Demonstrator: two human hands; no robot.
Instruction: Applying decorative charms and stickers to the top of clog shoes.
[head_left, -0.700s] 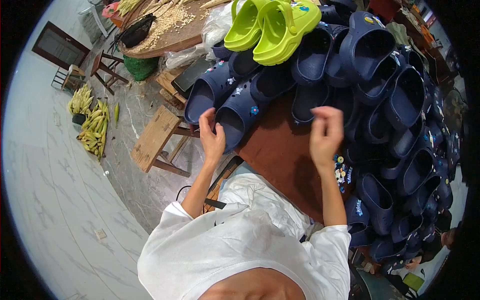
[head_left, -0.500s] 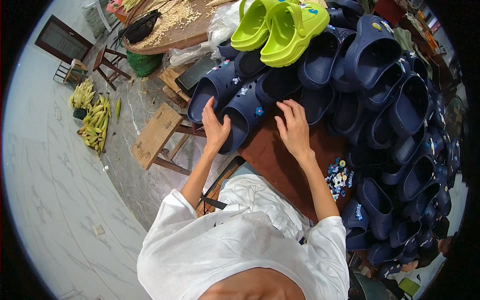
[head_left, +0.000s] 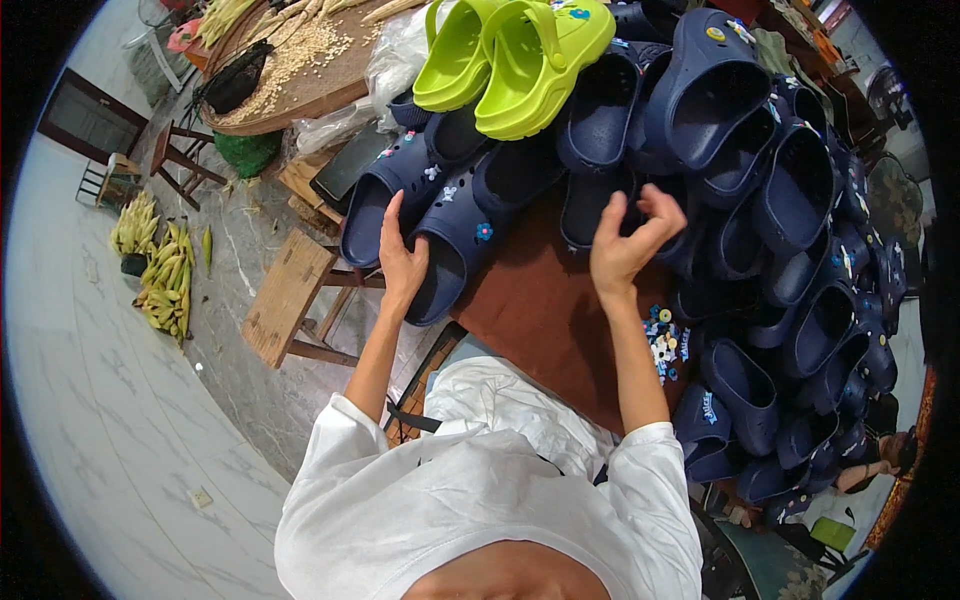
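My left hand [head_left: 402, 265] is over the near ends of two navy clogs, its thumb and fingers apart and nothing in it. The outer navy clog [head_left: 362, 222] lies to its left. Just right of it is the second navy clog [head_left: 462, 215], with a blue flower charm and a pale figure charm. My right hand [head_left: 630, 250] is raised over the brown tabletop [head_left: 520, 300], its fingers loosely bent and apart, with nothing seen in it. Behind it sits a dark navy clog [head_left: 583, 212], partly covered. Small coloured shoe charms [head_left: 664, 345] lie in a heap near my right forearm.
Navy clogs [head_left: 800, 200] are piled along the right side. Lime green clogs [head_left: 520, 70] rest on others at the back. A wooden stool [head_left: 287, 300] stands left of the table. Beyond are a round tray [head_left: 320, 95] of kernels and corn cobs [head_left: 170, 280] on the floor.
The view has shifted, so most things sit further left. My right hand has moved right, away from the pair of clogs, and turned. My left hand stays beside the pair.
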